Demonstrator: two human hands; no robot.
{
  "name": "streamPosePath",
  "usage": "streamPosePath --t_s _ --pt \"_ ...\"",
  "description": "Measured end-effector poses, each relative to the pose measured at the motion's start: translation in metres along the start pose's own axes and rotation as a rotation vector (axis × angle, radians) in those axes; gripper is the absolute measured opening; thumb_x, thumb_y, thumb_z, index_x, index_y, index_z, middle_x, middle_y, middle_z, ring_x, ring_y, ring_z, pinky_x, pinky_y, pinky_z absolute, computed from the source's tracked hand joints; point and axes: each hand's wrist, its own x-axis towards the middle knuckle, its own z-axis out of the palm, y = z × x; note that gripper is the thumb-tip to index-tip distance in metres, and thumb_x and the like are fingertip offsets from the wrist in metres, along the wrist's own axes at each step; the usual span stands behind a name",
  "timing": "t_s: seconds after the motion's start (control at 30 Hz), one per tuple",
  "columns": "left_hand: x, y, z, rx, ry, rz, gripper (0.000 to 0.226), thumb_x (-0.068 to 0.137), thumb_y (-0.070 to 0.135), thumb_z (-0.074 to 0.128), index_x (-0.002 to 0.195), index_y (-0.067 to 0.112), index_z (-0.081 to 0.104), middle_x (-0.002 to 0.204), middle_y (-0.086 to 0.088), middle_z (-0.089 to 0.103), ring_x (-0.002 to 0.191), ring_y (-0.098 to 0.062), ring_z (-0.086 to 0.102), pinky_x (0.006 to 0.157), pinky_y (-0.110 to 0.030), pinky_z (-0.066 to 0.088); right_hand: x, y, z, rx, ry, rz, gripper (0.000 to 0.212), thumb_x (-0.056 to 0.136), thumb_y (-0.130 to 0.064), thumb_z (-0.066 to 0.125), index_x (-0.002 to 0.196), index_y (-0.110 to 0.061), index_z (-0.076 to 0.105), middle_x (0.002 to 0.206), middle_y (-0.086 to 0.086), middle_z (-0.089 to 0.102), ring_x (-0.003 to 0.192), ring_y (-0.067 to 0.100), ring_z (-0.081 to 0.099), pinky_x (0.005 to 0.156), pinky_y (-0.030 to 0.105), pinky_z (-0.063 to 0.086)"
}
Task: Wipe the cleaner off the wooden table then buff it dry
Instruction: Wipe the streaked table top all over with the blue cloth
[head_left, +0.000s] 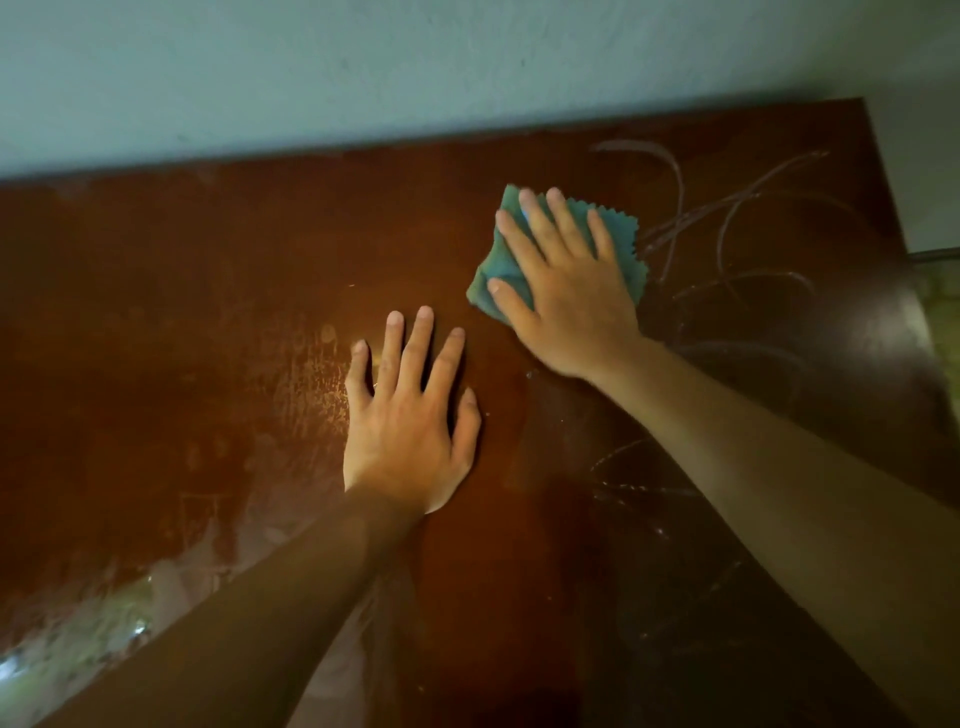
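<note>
The dark reddish-brown wooden table fills most of the view, with a glossy top. My right hand presses flat with straight fingers on a folded teal cloth with zigzag edges, right of the table's middle. My left hand rests flat on the bare wood, fingers spread, just left of and nearer than the cloth. Curved pale wipe streaks mark the wood to the right of the cloth. Speckled dull residue lies left of my left hand.
A pale blue-grey wall runs along the table's far edge. The table's right edge ends near a light wall and a greenish patch at far right. Bright reflections show on the near left of the top.
</note>
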Motion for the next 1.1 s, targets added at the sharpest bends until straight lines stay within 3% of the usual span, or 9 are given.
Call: streamPosePath --t_s 0.17,0.27,0.43,0.53,0.63,0.73,0.93,1.1 --pt "-0.001 -0.001 0.001 -0.003 0.015 0.011 0.062 0.102 0.046 0.027 0.156 0.018 0.033 0.166 -0.012 0.022 0.155 -0.032 0.01 0.122 -0.059 0.012 -0.078 -0.027 0.017 0.023 0.009 -0.058 0.067 0.104 -0.057 0.026 0.161 -0.021 0.027 0.17 0.008 0.021 0.159 0.028 0.013 0.127 0.055 0.012" --pt "0.0 -0.001 0.001 -0.01 0.013 0.006 0.061 0.102 0.045 0.028 0.156 0.018 0.033 0.166 -0.011 0.022 0.155 -0.031 0.01 0.122 -0.059 0.012 -0.05 -0.015 0.011 -0.003 -0.04 -0.097 0.07 0.103 -0.06 0.023 0.162 -0.023 0.022 0.172 0.006 0.016 0.159 0.026 0.009 0.128 0.054 0.008" --pt "-0.001 0.0 0.001 -0.009 0.036 0.003 0.059 0.102 0.044 0.033 0.155 0.019 0.035 0.166 -0.011 0.023 0.155 -0.03 0.011 0.123 -0.057 0.011 0.002 -0.002 0.001 -0.021 0.015 -0.026 0.068 0.104 -0.056 0.025 0.163 -0.021 0.023 0.171 0.008 0.018 0.159 0.028 0.011 0.128 0.054 0.009" --pt "0.0 -0.001 0.002 -0.027 0.045 0.004 0.059 0.102 0.044 0.034 0.155 0.019 0.034 0.166 -0.011 0.023 0.155 -0.03 0.011 0.123 -0.057 0.01 -0.039 -0.012 0.011 -0.01 0.037 -0.048 0.071 0.104 -0.059 0.025 0.162 -0.02 0.023 0.171 0.009 0.018 0.159 0.028 0.011 0.128 0.055 0.01" --pt "0.001 -0.001 0.003 -0.03 0.042 0.009 0.059 0.103 0.045 0.031 0.156 0.019 0.033 0.166 -0.011 0.022 0.156 -0.031 0.009 0.123 -0.057 0.01 -0.097 -0.02 0.021 0.034 0.09 -0.072 0.072 0.101 -0.061 0.039 0.159 -0.017 0.035 0.168 0.011 0.027 0.157 0.03 0.019 0.126 0.057 0.016" --pt "0.0 -0.001 0.003 -0.03 0.046 0.007 0.058 0.103 0.044 0.03 0.156 0.019 0.033 0.166 -0.011 0.022 0.156 -0.031 0.009 0.123 -0.057 0.009 -0.103 -0.014 0.02 0.047 0.073 -0.099 0.075 0.097 -0.064 0.043 0.157 -0.019 0.04 0.167 0.01 0.03 0.156 0.03 0.023 0.125 0.057 0.019" --pt "0.0 0.0 0.005 -0.036 0.058 -0.002 0.058 0.103 0.045 0.031 0.156 0.021 0.033 0.166 -0.01 0.022 0.156 -0.03 0.009 0.123 -0.055 0.008 -0.059 0.002 0.01 -0.023 0.037 0.001 0.077 0.099 -0.066 0.032 0.161 -0.02 0.03 0.17 0.009 0.023 0.158 0.029 0.016 0.127 0.055 0.014" --pt "0.0 0.0 0.002 -0.046 0.05 -0.001 0.059 0.103 0.045 0.029 0.156 0.02 0.033 0.166 -0.01 0.022 0.155 -0.031 0.01 0.122 -0.056 0.009 -0.146 -0.037 0.027 0.042 0.017 0.022 0.079 0.098 -0.067 0.038 0.161 -0.021 0.027 0.171 0.009 0.019 0.159 0.028 0.01 0.127 0.056 0.011"
